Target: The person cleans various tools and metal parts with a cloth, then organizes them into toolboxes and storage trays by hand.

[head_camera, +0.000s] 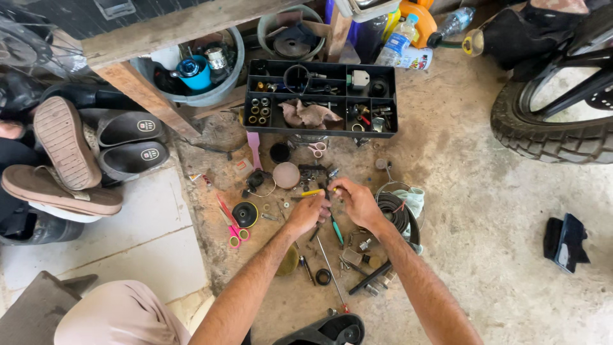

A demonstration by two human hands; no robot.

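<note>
My left hand point(306, 212) and my right hand point(356, 201) meet over a dirty concrete floor littered with small parts. My left hand pinches a thin yellow-handled tool point(312, 192) that points toward my right hand. My right hand's fingers are closed on a small part at the tool's tip; the part is too small to make out. Just below my hands lies a green-handled screwdriver point(336, 230). A round tan disc point(285, 174) sits just above my left hand.
A black compartment tray point(383, 102) of nuts and fittings stands behind. Pink-handled scissors point(230, 223), a black round cap point(244, 214), a coil of black hose point(397, 214), sandals point(64, 153) at left, a motorcycle tyre point(549, 137) at right, a grey tub point(211, 96) under a wooden bench.
</note>
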